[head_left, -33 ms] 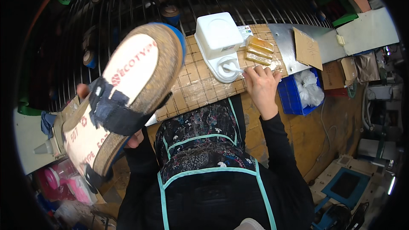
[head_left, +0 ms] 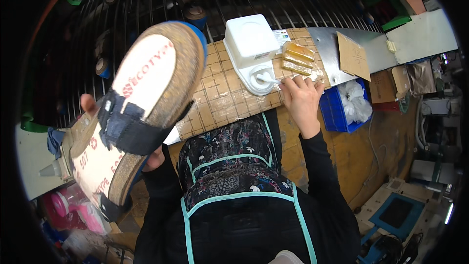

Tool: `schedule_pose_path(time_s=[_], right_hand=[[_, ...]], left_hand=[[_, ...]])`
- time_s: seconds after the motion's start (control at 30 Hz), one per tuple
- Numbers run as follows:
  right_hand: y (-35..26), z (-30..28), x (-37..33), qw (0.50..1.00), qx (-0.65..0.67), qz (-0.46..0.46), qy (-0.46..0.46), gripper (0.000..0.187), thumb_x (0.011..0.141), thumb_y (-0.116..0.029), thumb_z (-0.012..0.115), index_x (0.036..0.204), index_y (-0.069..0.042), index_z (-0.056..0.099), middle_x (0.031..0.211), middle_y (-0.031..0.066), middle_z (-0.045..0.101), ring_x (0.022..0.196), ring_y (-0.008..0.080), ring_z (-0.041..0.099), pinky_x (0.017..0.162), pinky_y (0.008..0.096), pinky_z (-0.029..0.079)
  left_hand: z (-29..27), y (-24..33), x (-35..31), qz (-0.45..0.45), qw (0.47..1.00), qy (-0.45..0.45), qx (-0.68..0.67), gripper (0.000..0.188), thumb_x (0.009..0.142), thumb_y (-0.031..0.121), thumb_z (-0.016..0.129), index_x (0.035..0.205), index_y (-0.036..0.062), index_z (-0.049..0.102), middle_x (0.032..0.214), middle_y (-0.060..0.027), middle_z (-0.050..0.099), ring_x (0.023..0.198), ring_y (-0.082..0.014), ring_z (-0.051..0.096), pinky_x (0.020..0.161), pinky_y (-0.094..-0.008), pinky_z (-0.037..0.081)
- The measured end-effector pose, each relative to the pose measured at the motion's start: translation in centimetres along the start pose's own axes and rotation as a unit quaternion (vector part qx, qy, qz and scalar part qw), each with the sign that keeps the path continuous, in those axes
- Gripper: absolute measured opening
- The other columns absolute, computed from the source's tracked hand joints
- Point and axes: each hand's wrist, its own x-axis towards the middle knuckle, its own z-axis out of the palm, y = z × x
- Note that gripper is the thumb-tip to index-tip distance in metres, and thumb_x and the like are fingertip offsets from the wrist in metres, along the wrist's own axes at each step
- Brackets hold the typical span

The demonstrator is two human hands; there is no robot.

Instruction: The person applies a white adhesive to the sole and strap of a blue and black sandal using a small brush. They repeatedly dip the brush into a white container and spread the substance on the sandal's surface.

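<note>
My left hand (head_left: 155, 159) grips a sandal (head_left: 146, 73) at the left, its fingers mostly hidden behind it. The sandal tilts with its pale printed footbed showing; it has a cork-look side, a blue underside and dark straps. My right hand (head_left: 303, 103) pinches the thin white handle of a brush (head_left: 265, 77). The brush's other end sits in the round cup of a white glue dispenser (head_left: 250, 39), which stands on the taped brown worktop (head_left: 210, 110). Right behind my right hand lie several amber, glossy blocks (head_left: 298, 56).
Beyond the worktop runs a rack of dark metal bars (head_left: 146, 17), with more footwear (head_left: 195, 14) on it. A blue bin (head_left: 337, 122) holding clear plastic bags stands right of my right hand. A cardboard piece (head_left: 352, 56) lies on the metal surface at the right.
The sandal in my left hand has shifted slightly left and turned a little. My right hand and the brush are almost where they were.
</note>
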Motion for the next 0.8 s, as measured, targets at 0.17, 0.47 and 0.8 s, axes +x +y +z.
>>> schedule_pose_path(time_s=[0.17, 0.47, 0.8], right_hand=[[0.7, 1.1, 1.2, 0.999, 0.022, -0.011, 0.037, 0.007, 0.080, -0.022, 0.072, 0.084, -0.019, 0.067, 0.078, -0.0009, 0.059, 0.077, 0.0207, 0.055, 0.078, 0.0436, 0.032], [2.4, 0.6, 1.5, 0.992, 0.109, 0.007, -0.064, 0.006, 0.082, -0.022, 0.070, 0.080, -0.015, 0.070, 0.074, 0.0002, 0.063, 0.072, 0.0208, 0.059, 0.083, 0.0446, 0.030], [4.3, 2.8, -1.1, 0.731, 0.580, 0.281, -0.223, 0.022, 0.093, -0.022, 0.064, 0.092, -0.001, 0.068, 0.068, 0.0040, 0.062, 0.066, 0.0068, 0.056, 0.058, 0.0251, 0.043]], left_hand=[[-1.4, -0.6, -0.1, 0.130, 0.950, -0.009, 0.284, 0.103, 0.066, 0.044, 0.086, 0.147, 0.0125, 0.031, 0.147, -0.0098, 0.039, 0.135, -0.0312, 0.038, 0.115, -0.0495, 0.025], [-0.3, -0.3, 0.9, 0.233, 0.823, -0.036, 0.517, 0.088, 0.071, 0.035, 0.085, 0.142, 0.0083, 0.040, 0.131, -0.0052, 0.051, 0.123, -0.0219, 0.046, 0.107, -0.0412, 0.035], [2.0, -3.8, 0.8, -0.091, 0.994, 0.057, 0.012, 0.047, 0.099, 0.032, 0.046, 0.141, 0.0107, 0.044, 0.137, -0.0207, 0.049, 0.103, -0.0267, 0.064, 0.078, -0.0371, 0.059]])
